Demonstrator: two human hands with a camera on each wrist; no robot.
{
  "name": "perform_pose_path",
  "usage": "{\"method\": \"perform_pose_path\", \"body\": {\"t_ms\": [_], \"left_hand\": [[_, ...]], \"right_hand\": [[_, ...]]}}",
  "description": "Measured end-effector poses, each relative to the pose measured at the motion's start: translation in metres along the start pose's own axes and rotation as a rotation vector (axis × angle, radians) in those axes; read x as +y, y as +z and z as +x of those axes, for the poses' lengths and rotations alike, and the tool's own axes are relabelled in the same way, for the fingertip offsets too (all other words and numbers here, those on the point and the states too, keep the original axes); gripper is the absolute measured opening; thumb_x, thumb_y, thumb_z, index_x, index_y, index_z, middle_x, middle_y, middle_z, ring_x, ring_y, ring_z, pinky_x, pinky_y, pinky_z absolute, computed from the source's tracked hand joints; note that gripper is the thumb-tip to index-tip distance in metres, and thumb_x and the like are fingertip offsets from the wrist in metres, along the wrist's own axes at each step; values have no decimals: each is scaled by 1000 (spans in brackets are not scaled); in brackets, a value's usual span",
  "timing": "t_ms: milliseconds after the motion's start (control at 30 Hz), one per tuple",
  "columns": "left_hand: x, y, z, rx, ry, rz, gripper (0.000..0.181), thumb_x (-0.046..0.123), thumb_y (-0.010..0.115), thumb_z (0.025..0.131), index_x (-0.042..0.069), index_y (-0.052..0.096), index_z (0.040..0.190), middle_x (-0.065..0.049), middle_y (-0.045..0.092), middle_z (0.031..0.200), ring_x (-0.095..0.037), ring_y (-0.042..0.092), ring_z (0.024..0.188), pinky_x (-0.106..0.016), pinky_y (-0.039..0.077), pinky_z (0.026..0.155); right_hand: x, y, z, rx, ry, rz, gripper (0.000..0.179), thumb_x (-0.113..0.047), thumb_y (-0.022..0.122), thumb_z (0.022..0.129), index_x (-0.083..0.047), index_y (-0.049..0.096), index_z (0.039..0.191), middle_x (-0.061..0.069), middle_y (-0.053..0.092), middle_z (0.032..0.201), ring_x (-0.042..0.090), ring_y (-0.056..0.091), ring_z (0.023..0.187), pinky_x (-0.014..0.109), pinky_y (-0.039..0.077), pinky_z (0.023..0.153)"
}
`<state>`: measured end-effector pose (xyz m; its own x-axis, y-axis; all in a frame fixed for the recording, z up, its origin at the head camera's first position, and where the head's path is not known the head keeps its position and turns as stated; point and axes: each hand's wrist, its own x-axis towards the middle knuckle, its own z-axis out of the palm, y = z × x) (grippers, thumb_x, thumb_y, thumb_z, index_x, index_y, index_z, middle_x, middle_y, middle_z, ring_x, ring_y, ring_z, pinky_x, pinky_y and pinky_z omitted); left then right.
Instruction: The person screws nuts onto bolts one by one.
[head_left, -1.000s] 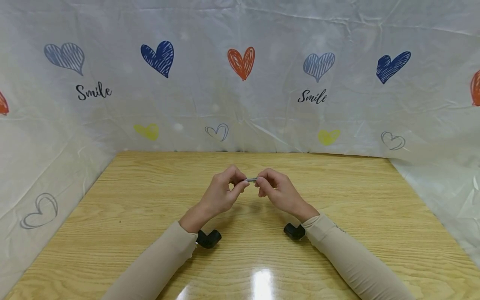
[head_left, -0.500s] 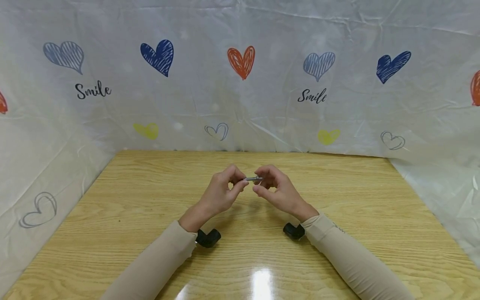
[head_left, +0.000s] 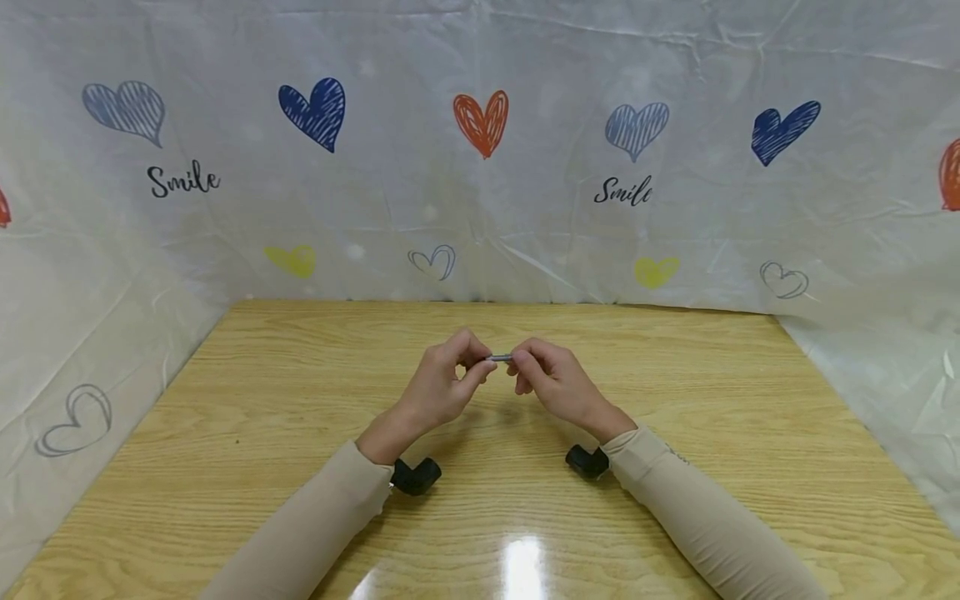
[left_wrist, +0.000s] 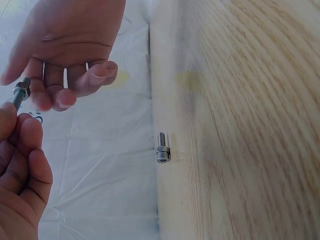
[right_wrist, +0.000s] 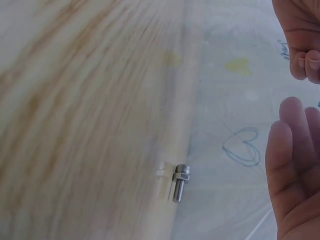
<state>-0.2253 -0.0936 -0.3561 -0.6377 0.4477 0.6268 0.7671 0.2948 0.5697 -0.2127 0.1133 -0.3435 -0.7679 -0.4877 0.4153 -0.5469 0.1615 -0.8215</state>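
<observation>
In the head view a thin metal bolt spans the two hands above the table, roughly level. The left hand pinches one end of its shaft between thumb and index finger. At the other end the right hand brings thumb and index finger together over the nut, hiding it there. The left wrist view shows the nut threaded on near the tip, with the right hand's fingers around it. A second bolt, with a socket head and a nut, lies on the table; the head view hides it.
The pale wooden table reaches back to a white sheet printed with hearts and the word "Smile". Black wrist mounts sit under both sleeves. In the right wrist view the second bolt lies near the far edge.
Half a second ago the right thumb and fingers had spread apart, baring the nut. Now they are together over it again. The left hand keeps its pinch in place.
</observation>
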Motion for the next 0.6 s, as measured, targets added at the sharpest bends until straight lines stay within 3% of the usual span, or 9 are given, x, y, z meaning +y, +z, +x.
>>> {"method": "perform_pose_path", "body": {"t_ms": [100,233,400,600], "left_hand": [[-1,0,0,0,-6,-3,8,3,63,91,5,55,92,-2,59,76,-8,53,60,-25,45,53],[-2,0,0,-1,-13,-2,7,6,62,92,5,55,92,1,58,76,-8,52,60,-25,44,53],[-1,-1,0,-4,-14,-3,8,9,62,94,4,56,92,1,58,76,-8,53,60,-25,44,53],[1,-1,0,2,-8,5,8,4,63,92,5,55,92,-2,59,76,-8,53,60,-25,45,54]], "right_hand": [[-1,0,-1,11,11,1,15,-3,47,100,5,56,109,17,60,88,35,61,69,42,52,65],[-1,0,-1,38,-13,-4,25,0,57,94,4,51,118,18,58,94,29,62,69,37,53,65],[1,1,-1,48,-68,8,25,6,57,92,4,51,116,20,59,92,32,62,68,38,53,65],[2,1,-1,34,-36,11,12,1,52,97,3,56,108,9,59,87,35,61,68,36,52,63]]}}
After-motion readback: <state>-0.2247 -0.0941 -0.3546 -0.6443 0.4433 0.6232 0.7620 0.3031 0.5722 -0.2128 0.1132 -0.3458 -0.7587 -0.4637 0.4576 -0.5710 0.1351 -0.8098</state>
